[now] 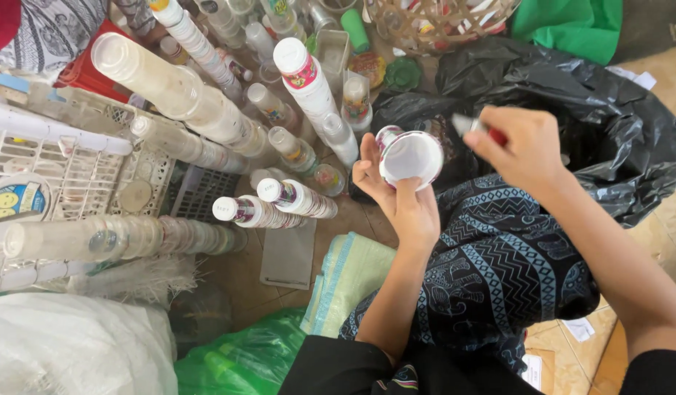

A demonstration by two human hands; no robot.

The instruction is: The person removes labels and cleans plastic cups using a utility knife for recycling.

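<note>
- Two hands work over a black bag (609,124), so scraps can drop in.
- Left hand (404,201) wraps a white cup (411,157) from below, mouth tilted up toward the person.
- Right hand (524,146) pinches a small red-and-grey tool (478,129), perhaps a cutter, just beside the cup's rim.
- Stacked cups (206,110) lie grouped on the floor.

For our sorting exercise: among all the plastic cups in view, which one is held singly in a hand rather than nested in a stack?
The white cup in the left hand, mouth toward the camera. All the others sit nested in long stacks to its left.
</note>
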